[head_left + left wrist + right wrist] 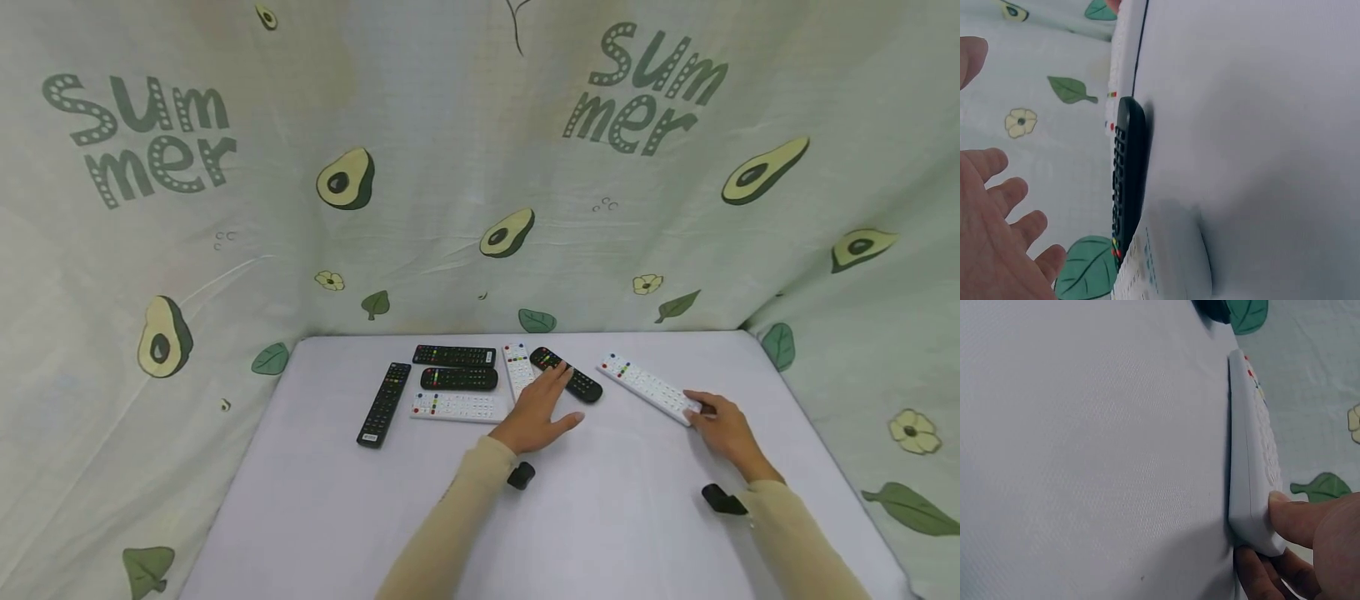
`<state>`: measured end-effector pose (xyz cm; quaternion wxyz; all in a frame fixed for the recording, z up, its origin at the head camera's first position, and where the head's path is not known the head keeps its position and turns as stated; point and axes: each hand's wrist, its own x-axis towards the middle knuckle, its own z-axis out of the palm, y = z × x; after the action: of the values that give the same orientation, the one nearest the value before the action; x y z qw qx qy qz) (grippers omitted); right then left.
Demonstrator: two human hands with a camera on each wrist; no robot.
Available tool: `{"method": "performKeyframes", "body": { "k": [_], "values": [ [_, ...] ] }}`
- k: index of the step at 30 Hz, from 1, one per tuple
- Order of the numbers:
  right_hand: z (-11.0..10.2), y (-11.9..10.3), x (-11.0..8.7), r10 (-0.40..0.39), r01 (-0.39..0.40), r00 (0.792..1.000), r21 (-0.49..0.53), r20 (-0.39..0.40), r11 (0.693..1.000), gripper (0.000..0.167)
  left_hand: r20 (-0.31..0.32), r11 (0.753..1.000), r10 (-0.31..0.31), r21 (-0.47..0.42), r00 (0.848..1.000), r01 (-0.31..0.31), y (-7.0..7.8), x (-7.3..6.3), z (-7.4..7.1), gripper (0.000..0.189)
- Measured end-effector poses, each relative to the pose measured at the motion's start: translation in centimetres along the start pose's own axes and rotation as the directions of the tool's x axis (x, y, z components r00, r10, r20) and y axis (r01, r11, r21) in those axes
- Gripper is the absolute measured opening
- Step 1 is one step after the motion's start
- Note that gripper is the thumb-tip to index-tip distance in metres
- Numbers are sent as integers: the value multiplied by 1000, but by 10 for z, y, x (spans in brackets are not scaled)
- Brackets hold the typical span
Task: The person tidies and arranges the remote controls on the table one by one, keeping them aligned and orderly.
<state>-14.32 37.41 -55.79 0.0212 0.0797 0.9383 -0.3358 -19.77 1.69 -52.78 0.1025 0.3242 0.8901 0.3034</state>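
Note:
At the right of the table, my right hand (722, 427) pinches the near end of a white remote control (648, 387). In the right wrist view the thumb (1294, 519) presses on its edge, with fingers tucked at its end; the white remote (1250, 456) lies along the table. My left hand (536, 414) is spread, palm down, above a black remote (577, 382) and a second white remote (517, 367), which it partly covers. The left wrist view shows the left hand (1004, 231) with fingers extended and holding nothing, beside the black remote (1127, 181).
Left of the hands, two black remotes (454, 357) (459, 379) lie above a white remote (456, 407), all crosswise. Another black remote (384, 405) lies slanted at the far left. A printed cloth (420, 233) hangs behind the white table (315, 517).

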Motion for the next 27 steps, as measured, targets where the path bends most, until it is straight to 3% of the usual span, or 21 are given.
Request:
{"method": "performKeyframes", "body": {
  "k": [5,15,27],
  "values": [
    [1,0,-3,8,-8,1000,2,-11,1000,46,32,1000,22,9,999,-22,7,6,9,76],
    [0,-3,-13,8,-8,1000,9,-28,1000,46,54,998,34,-61,998,-30,20,17,27,76],
    [1,-1,-19,14,-13,999,12,-37,1000,45,70,984,-25,-173,997,37,38,25,39,75]
  ]
}}
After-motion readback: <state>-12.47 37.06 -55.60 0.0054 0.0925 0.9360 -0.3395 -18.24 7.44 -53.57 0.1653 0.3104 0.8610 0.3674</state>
